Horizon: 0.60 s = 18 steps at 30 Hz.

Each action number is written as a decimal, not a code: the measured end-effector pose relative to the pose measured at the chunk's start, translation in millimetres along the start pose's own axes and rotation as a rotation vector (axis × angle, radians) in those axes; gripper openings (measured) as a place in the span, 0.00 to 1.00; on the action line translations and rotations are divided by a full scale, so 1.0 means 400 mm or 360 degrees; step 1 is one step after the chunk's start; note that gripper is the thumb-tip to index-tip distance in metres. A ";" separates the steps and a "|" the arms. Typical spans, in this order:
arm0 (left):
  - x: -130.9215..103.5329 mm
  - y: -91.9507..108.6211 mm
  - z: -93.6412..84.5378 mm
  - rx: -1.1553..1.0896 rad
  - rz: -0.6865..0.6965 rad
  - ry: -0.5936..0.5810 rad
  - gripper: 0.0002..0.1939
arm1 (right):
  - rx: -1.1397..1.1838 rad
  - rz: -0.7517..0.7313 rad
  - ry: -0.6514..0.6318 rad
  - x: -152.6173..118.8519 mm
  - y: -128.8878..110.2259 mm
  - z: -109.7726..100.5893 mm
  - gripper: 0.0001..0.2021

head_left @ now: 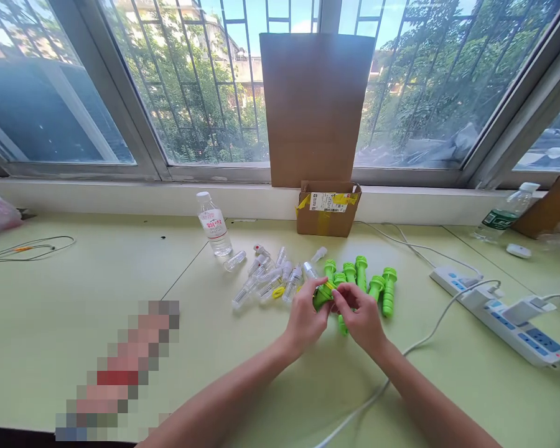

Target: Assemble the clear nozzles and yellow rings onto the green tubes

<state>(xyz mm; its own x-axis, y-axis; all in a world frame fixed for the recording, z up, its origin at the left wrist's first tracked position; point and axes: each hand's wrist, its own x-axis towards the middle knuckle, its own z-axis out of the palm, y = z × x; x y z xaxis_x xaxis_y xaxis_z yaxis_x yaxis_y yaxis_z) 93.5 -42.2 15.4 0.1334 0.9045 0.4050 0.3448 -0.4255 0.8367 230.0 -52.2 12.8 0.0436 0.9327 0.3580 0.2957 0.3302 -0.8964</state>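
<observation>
Tube of green plastic (322, 298), just below and right of the frame's centre, is gripped in the left hand (305, 313), seemingly to steady it while the right hand (363, 315) pinches a yellow strip (330, 285) on top.

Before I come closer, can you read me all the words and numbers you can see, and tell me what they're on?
No word or number here is clear enough to quote.
Left water bottle: red characters on its label, too blurred.
Right water bottle: white marks on its green label, too small.
Small cardboard box: print on its white sticker, too small.
</observation>
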 end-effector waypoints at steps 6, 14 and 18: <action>-0.001 -0.007 0.002 0.0015 -0.0022 0.0031 0.20 | -0.0066 -0.0071 -0.0068 0.001 -0.004 -0.004 0.10; -0.002 -0.014 0.003 0.0062 0.0047 0.0040 0.21 | 0.0008 -0.0040 -0.0092 0.004 0.009 -0.002 0.12; -0.002 -0.012 0.004 0.0077 0.0085 0.0033 0.21 | 0.0060 0.0001 -0.0118 0.008 0.012 -0.007 0.12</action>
<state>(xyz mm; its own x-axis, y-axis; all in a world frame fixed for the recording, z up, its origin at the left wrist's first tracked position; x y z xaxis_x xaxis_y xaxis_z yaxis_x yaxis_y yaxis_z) 93.1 -40.8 10.6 0.1335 0.8796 0.4566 0.3821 -0.4708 0.7952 234.2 -48.0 10.3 -0.0274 0.9406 0.3385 0.2594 0.3337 -0.9063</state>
